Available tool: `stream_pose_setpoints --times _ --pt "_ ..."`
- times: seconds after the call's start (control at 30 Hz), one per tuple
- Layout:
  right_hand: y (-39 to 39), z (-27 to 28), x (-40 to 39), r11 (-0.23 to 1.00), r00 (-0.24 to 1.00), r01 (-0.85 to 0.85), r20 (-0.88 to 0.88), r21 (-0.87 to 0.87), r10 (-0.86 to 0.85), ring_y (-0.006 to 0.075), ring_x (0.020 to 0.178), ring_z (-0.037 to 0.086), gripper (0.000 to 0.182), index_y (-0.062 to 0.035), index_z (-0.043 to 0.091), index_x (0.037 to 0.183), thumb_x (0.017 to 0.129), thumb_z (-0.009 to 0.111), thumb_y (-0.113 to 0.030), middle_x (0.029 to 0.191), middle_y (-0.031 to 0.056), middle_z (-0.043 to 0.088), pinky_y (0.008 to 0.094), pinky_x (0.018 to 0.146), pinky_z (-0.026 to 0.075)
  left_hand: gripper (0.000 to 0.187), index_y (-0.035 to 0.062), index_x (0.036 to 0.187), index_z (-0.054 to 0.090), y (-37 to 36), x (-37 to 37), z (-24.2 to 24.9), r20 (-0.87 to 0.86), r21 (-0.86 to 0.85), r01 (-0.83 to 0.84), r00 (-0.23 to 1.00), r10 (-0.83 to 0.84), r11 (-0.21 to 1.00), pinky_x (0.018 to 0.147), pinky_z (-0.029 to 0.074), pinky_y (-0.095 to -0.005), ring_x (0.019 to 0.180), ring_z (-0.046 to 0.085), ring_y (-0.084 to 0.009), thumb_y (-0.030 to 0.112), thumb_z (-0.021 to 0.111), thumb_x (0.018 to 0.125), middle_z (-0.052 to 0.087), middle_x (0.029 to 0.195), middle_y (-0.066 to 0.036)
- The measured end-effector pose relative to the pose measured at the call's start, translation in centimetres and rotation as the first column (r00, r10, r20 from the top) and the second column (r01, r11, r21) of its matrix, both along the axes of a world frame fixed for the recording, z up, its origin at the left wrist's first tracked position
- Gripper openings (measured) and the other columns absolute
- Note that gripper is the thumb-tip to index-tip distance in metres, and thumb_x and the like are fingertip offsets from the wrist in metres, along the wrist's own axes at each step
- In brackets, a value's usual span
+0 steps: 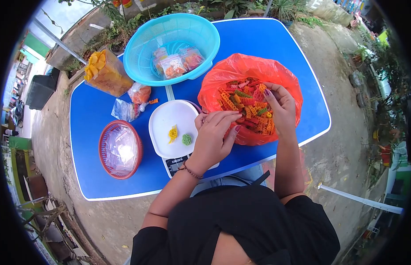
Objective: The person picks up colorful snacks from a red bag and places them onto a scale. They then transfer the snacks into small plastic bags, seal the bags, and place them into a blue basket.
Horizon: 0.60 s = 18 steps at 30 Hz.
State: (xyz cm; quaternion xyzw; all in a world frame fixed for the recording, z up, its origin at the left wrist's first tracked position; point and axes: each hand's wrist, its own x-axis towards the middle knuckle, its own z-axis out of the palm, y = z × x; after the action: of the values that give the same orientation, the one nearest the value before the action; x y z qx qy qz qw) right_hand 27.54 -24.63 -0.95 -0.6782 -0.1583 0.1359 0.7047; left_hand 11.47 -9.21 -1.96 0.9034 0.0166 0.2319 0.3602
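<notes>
A red plastic bag (285, 77) full of colourful lattice-shaped crackers (247, 104) stands open at the right of the blue table. Above its right side, my right hand (280, 104) pinches an orange cracker (262, 87) between thumb and fingers. My left hand (216, 132) reaches over the bag's left edge with bent fingers, their tips at the crackers; whatever they grip is hidden. Beside that hand sits a white kitchen scale (163, 117), its display partly covered by my wrist. A yellow cracker (172, 134) and a green cracker (187, 139) lie on the scale's pan.
A turquoise basin (137, 53) holding several filled packets (173, 66) stands at the back. Left of it are a clear container of yellow chips (106, 73), a small bag of orange pieces (139, 93) and clear plastic (125, 110). A red basket (101, 148) holds clear plastic bags (121, 148).
</notes>
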Motion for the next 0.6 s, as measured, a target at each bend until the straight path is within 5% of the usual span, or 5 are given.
stream_pose_setpoints --times 0.1,0.2,0.3,0.43,0.6 --pt "-0.3 0.0 -0.3 0.994 0.996 -0.058 -0.066 0.093 0.064 0.0088 0.095 0.065 0.024 0.0042 0.064 0.121 0.099 0.064 -0.004 0.107 0.0055 0.070 0.0235 0.078 0.053 0.028 0.0121 0.120 0.070 0.2 -0.7 0.2 -0.001 -0.024 -0.023 1.000 0.023 0.999 0.100 0.031 -0.0383 0.109 0.063 -0.0216 0.013 0.068 0.092 0.072 0.119 -0.004" --pt "0.6 -0.3 -1.3 0.995 0.984 0.044 0.166 0.093 -0.059 0.0113 0.095 0.067 0.023 0.0034 0.066 0.118 0.095 0.067 -0.001 0.104 0.0080 0.072 0.0244 0.078 0.054 0.027 0.0128 0.118 0.071 0.7 -1.7 0.2 0.017 -0.034 -0.051 0.999 0.051 0.998 0.099 0.031 -0.0375 0.108 0.063 -0.0208 0.013 0.069 0.091 0.073 0.116 -0.003" --pt "1.5 0.1 -2.3 0.954 0.680 0.253 0.731 -0.158 -0.060 0.0146 0.091 0.069 0.021 0.0026 0.069 0.112 0.091 0.069 0.002 0.102 0.0109 0.073 0.0256 0.076 0.054 0.027 0.0140 0.116 0.072 2.1 -3.3 0.7 0.010 0.025 -0.195 0.981 0.195 0.980 0.099 0.031 -0.0371 0.108 0.063 -0.0201 0.013 0.070 0.089 0.073 0.114 -0.003" --pt "3.9 0.9 -6.0 0.971 0.788 -0.154 0.570 -0.184 0.233 0.0209 0.083 0.071 0.019 0.0003 0.070 0.107 0.089 0.068 0.002 0.101 0.0124 0.073 0.0298 0.070 0.056 0.027 0.0166 0.115 0.072 4.7 -6.3 0.9 0.031 0.101 -0.389 0.921 0.388 0.916 0.096 0.031 -0.0385 0.107 0.063 -0.0200 0.014 0.070 0.088 0.073 0.113 -0.001" --pt "7.8 0.0 -10.3 0.837 0.648 -0.439 0.530 -0.327 0.547 0.0276 0.085 0.070 0.021 -0.0017 0.068 0.110 0.089 0.068 -0.002 0.101 0.0136 0.072 0.0357 0.074 0.057 0.026 0.0154 0.116 0.073 6.7 -10.2 0.2 0.000 0.084 -0.522 0.852 0.524 0.849 0.100 0.030 -0.0387 0.108 0.063 -0.0192 0.013 0.069 0.090 0.073 0.113 -0.002"
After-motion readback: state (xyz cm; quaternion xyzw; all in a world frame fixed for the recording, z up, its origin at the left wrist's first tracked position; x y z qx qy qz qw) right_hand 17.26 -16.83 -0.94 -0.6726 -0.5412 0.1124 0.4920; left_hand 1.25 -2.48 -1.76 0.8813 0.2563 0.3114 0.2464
